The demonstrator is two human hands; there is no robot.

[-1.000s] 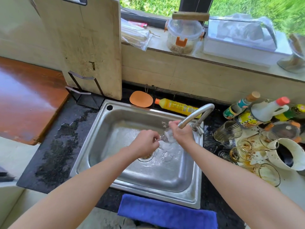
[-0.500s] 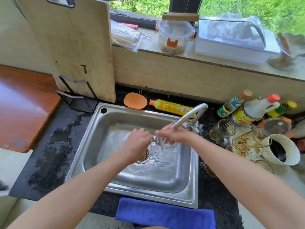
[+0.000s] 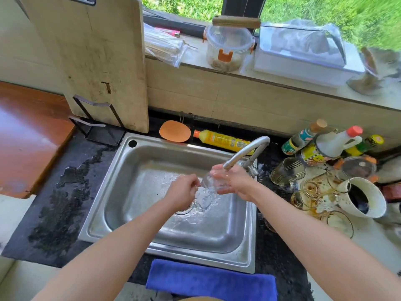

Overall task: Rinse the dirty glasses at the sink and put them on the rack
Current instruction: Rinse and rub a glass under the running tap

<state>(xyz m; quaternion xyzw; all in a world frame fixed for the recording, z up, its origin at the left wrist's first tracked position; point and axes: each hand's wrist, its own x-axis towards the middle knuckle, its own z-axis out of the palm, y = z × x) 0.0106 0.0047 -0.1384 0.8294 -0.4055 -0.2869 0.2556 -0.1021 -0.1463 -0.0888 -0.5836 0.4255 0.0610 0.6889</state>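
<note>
A clear glass [image 3: 209, 183] lies tilted under the curved faucet [image 3: 245, 151], over the steel sink [image 3: 138, 170]. My right hand [image 3: 234, 181] cups its body from the right, fingers wrapped round it. My left hand [image 3: 184, 191] pinches its rim on the left side. Water runs off the glass and splashes near the drain [image 3: 184, 210]. Several dirty gold-rimmed glasses [image 3: 308, 192] stand crowded on the counter right of the sink, stained brown.
A white mug [image 3: 364, 197], bottles [image 3: 325, 142] and a lidded jar sit beyond the dirty glasses. A cutting board [image 3: 93, 61] leans in its black holder back left. A yellow soap bottle [image 3: 221, 140] lies behind the sink; a blue cloth [image 3: 210, 281] hangs at the front edge.
Both hands have turned the glass under the faucet; my right hand now cups it from the side with the palm showing. The camera view shifted slightly.
</note>
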